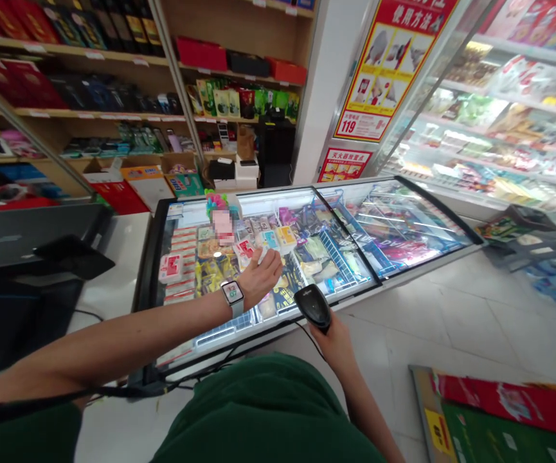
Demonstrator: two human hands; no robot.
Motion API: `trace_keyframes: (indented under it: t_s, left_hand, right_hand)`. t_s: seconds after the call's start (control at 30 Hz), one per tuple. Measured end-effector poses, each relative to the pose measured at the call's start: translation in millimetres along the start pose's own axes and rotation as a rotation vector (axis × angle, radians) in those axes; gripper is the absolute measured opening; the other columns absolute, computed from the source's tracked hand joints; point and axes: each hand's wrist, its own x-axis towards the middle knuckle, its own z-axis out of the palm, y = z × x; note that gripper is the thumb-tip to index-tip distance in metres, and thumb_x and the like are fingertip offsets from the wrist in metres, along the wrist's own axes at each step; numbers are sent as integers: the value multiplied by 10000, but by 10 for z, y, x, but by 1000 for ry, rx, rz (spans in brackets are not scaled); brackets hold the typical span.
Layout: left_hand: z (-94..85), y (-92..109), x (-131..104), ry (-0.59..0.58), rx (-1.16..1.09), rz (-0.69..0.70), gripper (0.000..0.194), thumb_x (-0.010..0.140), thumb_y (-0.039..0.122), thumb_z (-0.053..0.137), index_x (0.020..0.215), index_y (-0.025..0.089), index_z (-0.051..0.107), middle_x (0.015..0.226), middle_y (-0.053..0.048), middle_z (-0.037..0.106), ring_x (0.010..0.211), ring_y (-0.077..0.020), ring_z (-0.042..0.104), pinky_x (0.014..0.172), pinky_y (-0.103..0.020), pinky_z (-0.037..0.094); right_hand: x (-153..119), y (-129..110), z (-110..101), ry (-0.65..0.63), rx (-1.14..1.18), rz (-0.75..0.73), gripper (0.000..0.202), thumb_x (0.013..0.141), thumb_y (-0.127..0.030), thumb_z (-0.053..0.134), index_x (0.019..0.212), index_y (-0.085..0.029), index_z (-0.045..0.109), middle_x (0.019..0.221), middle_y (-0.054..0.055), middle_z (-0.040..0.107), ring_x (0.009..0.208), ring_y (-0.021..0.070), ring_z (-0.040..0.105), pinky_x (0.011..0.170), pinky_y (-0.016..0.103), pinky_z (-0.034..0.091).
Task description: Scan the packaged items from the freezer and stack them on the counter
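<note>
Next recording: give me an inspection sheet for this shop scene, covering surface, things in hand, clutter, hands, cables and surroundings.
Surface: chest freezer with sliding glass lids, lit inside, full of packaged frozen goods.
Things in hand: black barcode scanner, pointing toward the freezer glass; a small white item, too small to identify.
Clutter: flattened printed cartons on the floor at right.
Hands: left hand over the glass, fingers pinched on the white item, smartwatch on the wrist; right hand in a closed grip on the scanner handle.
Cables: black scanner cable trailing left across the person's lap.
Surroundings: wooden shelves of boxed goods, open chiller, red poster, dark counter at left.
</note>
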Motion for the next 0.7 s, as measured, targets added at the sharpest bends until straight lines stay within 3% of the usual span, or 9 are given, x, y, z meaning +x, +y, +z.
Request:
trace_keyframes:
  t_s: [0.23, 0.4, 0.5, 0.6, 0.7]
  left_hand:
    - [273, 213, 95, -32, 37, 51, 336, 890, 79, 383, 1121, 155, 616, 1240, -140, 592, 1226, -258, 467, 1090, -460, 228]
    - [548, 258, 93, -96, 2, 7, 303, 881, 73, 398, 1043, 149, 642, 1145, -141, 626, 1171, -268, 484, 1076, -461, 220]
    - [663, 247, 96, -224, -147, -137, 234, 880, 122, 439, 993, 149, 642, 1082, -148, 638, 1130, -274, 513, 1060, -457, 240]
    - [770, 202, 63, -343, -243, -316, 237, 860, 305, 532, 989, 125, 618, 998, -182, 651, 1005, -324, 581, 917, -475, 366]
    - [933, 140, -37, -442, -520, -672, 433, 795, 484, 589, 1026, 118, 577, 961, -203, 662, 919, -357, 626, 788, -443, 418]
  right_hand:
    - [-17, 142, -89, 29, 64, 45, 355, 769, -362, 596, 1057, -155, 614, 918, 90, 711, 874, 271, 669, 759, 338, 505]
    - [-22, 200, -107, 35, 75, 77, 357, 759, -360, 610, 1055, -160, 621, 905, 90, 718, 873, 275, 675, 755, 336, 509]
    - [-26, 222, -115, 44, 94, 83, 364, 765, -351, 609, 1071, -155, 619, 906, 89, 716, 875, 265, 676, 759, 321, 508]
    - [-24, 255, -114, 61, 102, 85, 365, 766, -353, 612, 1072, -152, 621, 907, 88, 715, 872, 260, 674, 763, 320, 508]
    - [-22, 286, -114, 76, 94, 92, 359, 765, -356, 613, 1059, -150, 623, 904, 87, 716, 861, 258, 673, 753, 320, 508]
